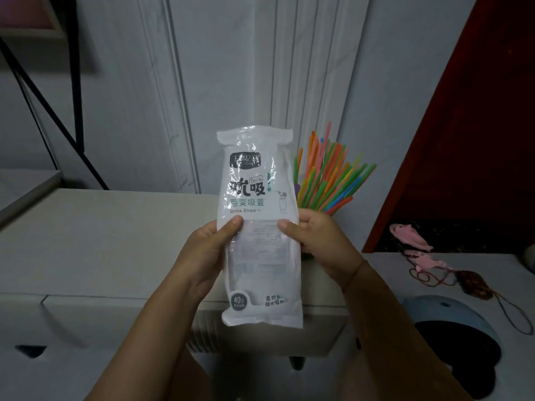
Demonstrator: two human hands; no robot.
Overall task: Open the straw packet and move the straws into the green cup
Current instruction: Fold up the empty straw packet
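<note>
A white plastic straw packet (256,180) printed "Drink Straw" stands upright in front of me, flat and see-through, with no straws showing inside. My left hand (208,250) grips its left edge at mid height, thumb on the front. My right hand (321,244) grips its right edge the same way. Behind the packet and my right hand, a fan of coloured straws (327,175) sticks up and leans right. The green cup is almost wholly hidden; only a sliver of green (307,256) shows below my right hand.
A white cabinet top (101,241) stretches left, backed by a white panelled wall. At the right are a red panel (477,125), pink fish-shaped toys with cords (411,235), and a blue and black round object (457,337). A black metal frame (58,96) stands at the far left.
</note>
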